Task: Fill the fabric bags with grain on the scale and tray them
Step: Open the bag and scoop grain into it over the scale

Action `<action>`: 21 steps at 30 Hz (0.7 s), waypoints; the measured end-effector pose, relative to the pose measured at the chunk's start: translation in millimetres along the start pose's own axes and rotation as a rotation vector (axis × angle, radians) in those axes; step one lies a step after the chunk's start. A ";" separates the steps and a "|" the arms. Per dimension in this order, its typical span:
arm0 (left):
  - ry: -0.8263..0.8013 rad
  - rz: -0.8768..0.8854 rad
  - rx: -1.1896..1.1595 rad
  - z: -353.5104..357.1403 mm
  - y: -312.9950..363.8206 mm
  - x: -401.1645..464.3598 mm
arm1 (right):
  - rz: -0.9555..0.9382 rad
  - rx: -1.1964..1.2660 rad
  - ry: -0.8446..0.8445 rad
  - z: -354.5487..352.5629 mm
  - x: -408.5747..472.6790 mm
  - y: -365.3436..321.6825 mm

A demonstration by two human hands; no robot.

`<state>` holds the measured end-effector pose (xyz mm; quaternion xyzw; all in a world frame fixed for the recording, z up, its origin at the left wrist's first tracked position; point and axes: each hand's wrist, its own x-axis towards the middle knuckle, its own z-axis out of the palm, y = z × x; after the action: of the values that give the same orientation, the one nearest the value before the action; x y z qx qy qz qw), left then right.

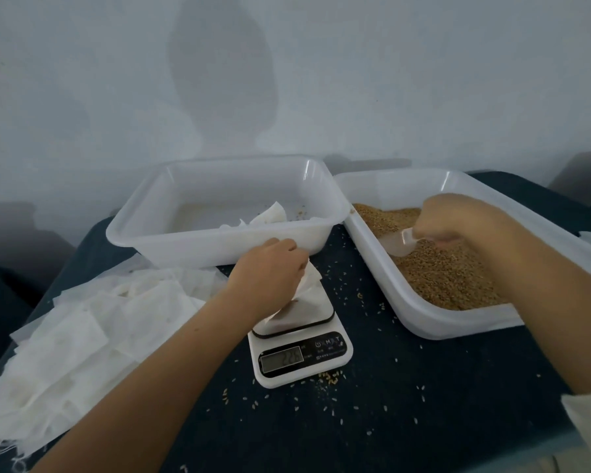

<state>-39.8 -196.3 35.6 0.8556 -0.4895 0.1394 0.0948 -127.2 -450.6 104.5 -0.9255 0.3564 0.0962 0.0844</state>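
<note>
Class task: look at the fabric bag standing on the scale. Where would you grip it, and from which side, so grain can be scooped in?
Probably best to pinch the fabric bag at its open top edge, coming from the left, as the left hand does now. The mouth tilts up and right toward the grain tray, where the right hand holds the scoop, so a left-side grip leaves the opening free.

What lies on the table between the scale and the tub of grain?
In the head view, only dark tablecloth with scattered loose grains lies between the scale and the grain tub; nothing else sits there.
</note>
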 end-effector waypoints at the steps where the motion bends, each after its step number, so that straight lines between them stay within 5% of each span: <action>1: 0.006 -0.002 -0.016 -0.6 -1.3 -0.2 | -0.001 -0.036 -0.011 1.2 0.9 -3.6; 6: 0.016 -0.031 -0.120 -2.6 -3.0 -4.4 | -0.052 -0.133 0.007 27.4 11.9 -18.4; 21: 0.129 -0.117 -0.254 -13.6 -24.0 -14.2 | -0.183 0.296 0.298 27.1 1.2 46.7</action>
<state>-27.9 -168.8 43.1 0.8530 -0.4453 0.1255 0.2416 -161.1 -479.4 73.9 -0.9355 0.2897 -0.1031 0.1740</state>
